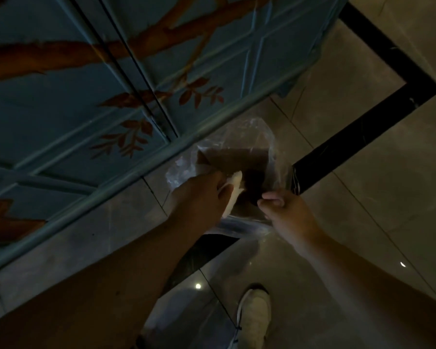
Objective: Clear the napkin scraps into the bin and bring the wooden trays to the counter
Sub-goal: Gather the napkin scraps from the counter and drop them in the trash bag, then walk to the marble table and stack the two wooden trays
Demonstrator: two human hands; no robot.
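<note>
Dim view looking down at the floor. A bin (239, 159) lined with a clear plastic bag (257, 132) is seen standing on the tiled floor (363, 147), just beside a teal cabinet (86, 96) painted with brown branches and leaves. White napkin scraps (233, 190) are gripped in the left hand (202, 195), fingers closed round them, held over the bin's open mouth. The near edge of the bag is pinched by the right hand (285, 210), thumb and fingers closed on the plastic. A dark border strip (363, 117) is seen running across the tiles. A white shoe (254, 316) is visible at the bottom. Wooden trays are not in view.
</note>
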